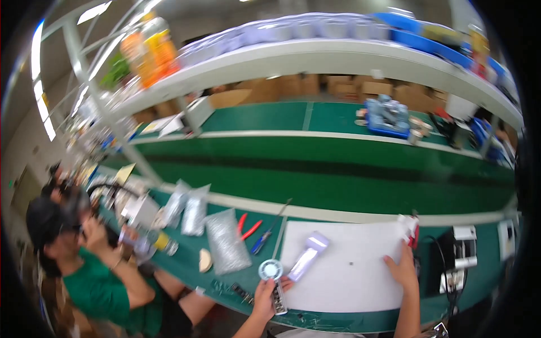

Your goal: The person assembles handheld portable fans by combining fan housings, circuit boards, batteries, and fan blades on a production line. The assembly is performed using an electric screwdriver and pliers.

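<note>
While the left hand [264,297] grips the fan-like device [279,297], its round head [271,269] juts forward.

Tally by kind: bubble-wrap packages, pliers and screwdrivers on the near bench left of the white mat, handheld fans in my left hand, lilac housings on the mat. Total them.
Bubble-wrap packages: 3
Red-handled pliers: 1
Blue-handled screwdriver: 1
Handheld fan, in left hand: 1
Lilac housing: 1
Total: 7

bare L hand [264,297], bare R hand [403,271], slim forearms [409,313] bare approx. to btm edge

No legible text, label, brand, number or sign on anything in view
</note>
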